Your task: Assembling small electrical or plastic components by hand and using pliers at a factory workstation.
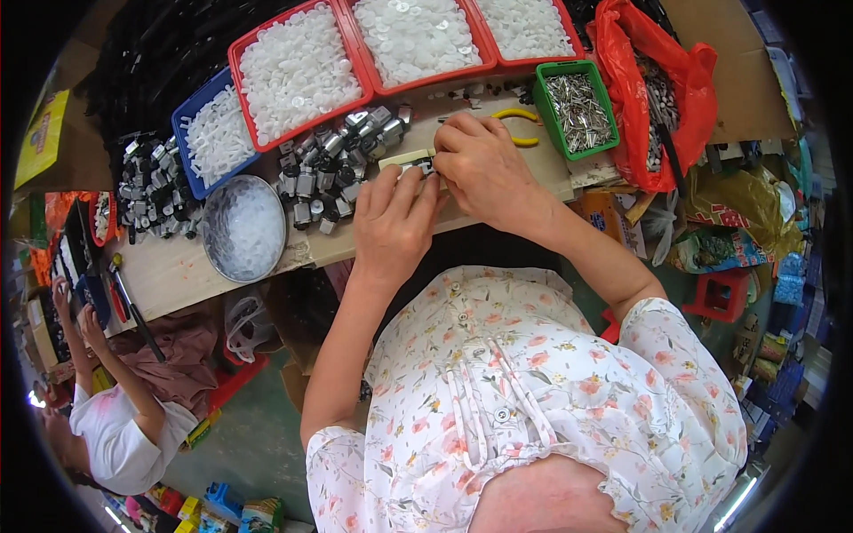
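Both my hands meet at the worktable's near edge, over a small cream-coloured block with a metal piece on it. The fingers of my left hand are bent and pressed together at the block's near side. My right hand is closed in a pinch at the block's right end; what its fingertips grip is hidden. Just left of my hands lies a heap of small silver motors with black parts. Beyond my right hand are yellow-handled pliers, partly covered by it.
Red trays of white plastic discs line the back. On the left are a blue tray of white pieces, a metal bowl with whitish contents and more motors. A green basket of metal pins and a red bag stand right. Another person works far left.
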`<action>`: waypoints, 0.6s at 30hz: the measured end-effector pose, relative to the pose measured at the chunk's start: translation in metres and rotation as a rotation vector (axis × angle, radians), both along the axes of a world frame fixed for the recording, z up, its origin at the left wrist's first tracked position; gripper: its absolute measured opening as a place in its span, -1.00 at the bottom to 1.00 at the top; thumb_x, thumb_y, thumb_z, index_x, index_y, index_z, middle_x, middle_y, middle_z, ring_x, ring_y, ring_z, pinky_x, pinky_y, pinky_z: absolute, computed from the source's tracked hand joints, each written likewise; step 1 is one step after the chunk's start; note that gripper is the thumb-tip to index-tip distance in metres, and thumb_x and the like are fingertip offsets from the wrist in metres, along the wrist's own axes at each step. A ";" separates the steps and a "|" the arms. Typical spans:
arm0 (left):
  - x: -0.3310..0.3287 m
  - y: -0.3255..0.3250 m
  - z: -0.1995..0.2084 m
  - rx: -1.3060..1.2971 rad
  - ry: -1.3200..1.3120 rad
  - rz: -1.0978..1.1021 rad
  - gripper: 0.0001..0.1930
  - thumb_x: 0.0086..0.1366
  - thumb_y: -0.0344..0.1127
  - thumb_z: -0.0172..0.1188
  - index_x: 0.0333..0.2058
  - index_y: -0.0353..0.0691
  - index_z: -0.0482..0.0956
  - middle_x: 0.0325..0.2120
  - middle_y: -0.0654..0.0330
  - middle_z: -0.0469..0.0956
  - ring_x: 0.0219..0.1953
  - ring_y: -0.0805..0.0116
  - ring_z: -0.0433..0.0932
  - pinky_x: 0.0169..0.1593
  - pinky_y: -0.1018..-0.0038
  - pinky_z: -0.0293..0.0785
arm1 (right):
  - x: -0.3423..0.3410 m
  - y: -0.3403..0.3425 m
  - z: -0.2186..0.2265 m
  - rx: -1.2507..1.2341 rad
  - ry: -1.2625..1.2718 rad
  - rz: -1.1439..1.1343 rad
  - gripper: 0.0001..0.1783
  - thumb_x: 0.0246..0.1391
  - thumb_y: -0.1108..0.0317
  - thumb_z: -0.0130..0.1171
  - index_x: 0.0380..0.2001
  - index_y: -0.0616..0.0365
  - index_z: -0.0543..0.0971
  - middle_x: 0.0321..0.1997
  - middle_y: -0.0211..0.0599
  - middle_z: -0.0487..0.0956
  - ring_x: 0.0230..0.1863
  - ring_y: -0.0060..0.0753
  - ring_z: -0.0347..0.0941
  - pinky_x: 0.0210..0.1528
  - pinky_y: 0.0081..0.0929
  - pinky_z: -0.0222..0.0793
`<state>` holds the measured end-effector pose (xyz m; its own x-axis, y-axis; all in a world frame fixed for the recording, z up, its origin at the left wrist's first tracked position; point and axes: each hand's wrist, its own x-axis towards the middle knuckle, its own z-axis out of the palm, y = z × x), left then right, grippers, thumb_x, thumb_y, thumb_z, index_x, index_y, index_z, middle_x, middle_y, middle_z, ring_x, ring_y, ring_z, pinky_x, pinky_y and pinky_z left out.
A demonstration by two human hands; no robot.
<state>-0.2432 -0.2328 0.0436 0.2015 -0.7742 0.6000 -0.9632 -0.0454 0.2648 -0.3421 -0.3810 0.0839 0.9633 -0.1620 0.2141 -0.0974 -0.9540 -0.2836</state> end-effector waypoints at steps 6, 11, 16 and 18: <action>-0.002 0.000 -0.002 0.122 -0.155 0.036 -0.67 0.07 -0.31 0.37 -0.15 -0.20 0.64 -0.13 0.20 0.54 0.02 0.16 0.44 -0.02 0.26 0.30 | -0.004 -0.008 -0.001 -0.055 0.043 0.087 -0.85 -0.12 0.48 0.25 -0.38 0.22 0.59 -0.17 -0.27 0.48 0.07 -0.18 0.36 0.16 -0.04 0.21; 0.000 -0.002 0.004 0.158 -0.127 0.011 -0.67 0.08 -0.31 0.36 -0.13 -0.17 0.64 -0.13 0.20 0.54 0.01 0.14 0.44 -0.01 0.26 0.30 | -0.013 -0.027 -0.006 0.036 -0.007 0.129 -0.81 -0.08 0.46 0.27 -0.31 0.17 0.59 -0.16 -0.26 0.48 0.07 -0.16 0.37 0.14 -0.02 0.22; 0.001 -0.004 0.016 0.140 0.016 -0.038 -0.67 0.06 -0.36 0.38 -0.14 -0.15 0.64 -0.17 0.16 0.54 -0.01 0.07 0.45 0.00 0.22 0.36 | -0.039 -0.066 0.014 0.122 -0.290 -0.005 -0.88 0.00 0.47 0.26 -0.34 0.20 0.61 -0.25 -0.23 0.54 -0.12 -0.15 0.49 -0.05 -0.20 0.37; 0.003 -0.006 0.020 0.082 0.079 -0.074 -0.69 -0.01 -0.41 0.41 -0.21 -0.21 0.66 -0.20 0.14 0.55 -0.06 0.04 0.48 -0.05 0.21 0.40 | -0.058 -0.084 0.019 0.110 -0.334 -0.129 -0.89 0.01 0.47 0.26 -0.34 0.22 0.61 -0.27 -0.21 0.55 -0.14 -0.14 0.50 -0.11 -0.25 0.39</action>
<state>-0.2399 -0.2389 0.0635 0.1857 -0.8346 0.5186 -0.9411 0.0007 0.3382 -0.3999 -0.4653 0.1034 0.8138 -0.3165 0.4874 -0.0994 -0.9021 -0.4199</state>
